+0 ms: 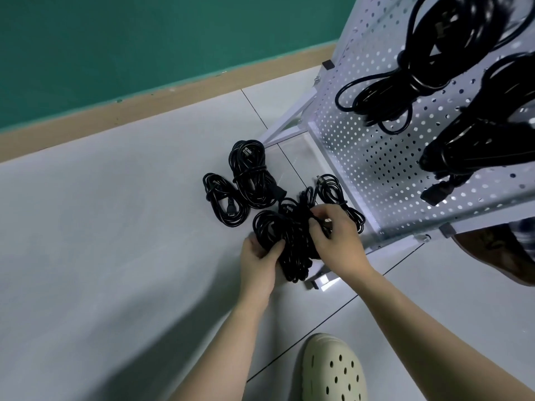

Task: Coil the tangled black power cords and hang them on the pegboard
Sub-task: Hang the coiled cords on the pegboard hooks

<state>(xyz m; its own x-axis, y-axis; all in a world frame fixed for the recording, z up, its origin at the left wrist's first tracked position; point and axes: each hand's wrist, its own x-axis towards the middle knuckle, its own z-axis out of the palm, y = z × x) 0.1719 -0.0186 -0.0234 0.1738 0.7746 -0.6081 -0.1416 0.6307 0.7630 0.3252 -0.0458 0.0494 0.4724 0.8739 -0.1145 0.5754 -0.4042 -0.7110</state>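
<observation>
2 hands gathered a black cord bundle (292, 244) on the floor beside the pegboard (385, 157).
Left hand (259, 260) gripped its limp, springy loops; right hand (337, 238) pinched a cord end. Best held mid-bundle.

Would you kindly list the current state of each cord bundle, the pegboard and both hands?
Cord bundle in hands: partly coiled, gripped from both sides.
Left hand: grips the bundle's left side.
Right hand: pinches a cord end.
Large floor coil: wound, lying on the floor.
Small floor coil: wound, lying beside it.
Pegboard: two coils already hanging.
</observation>
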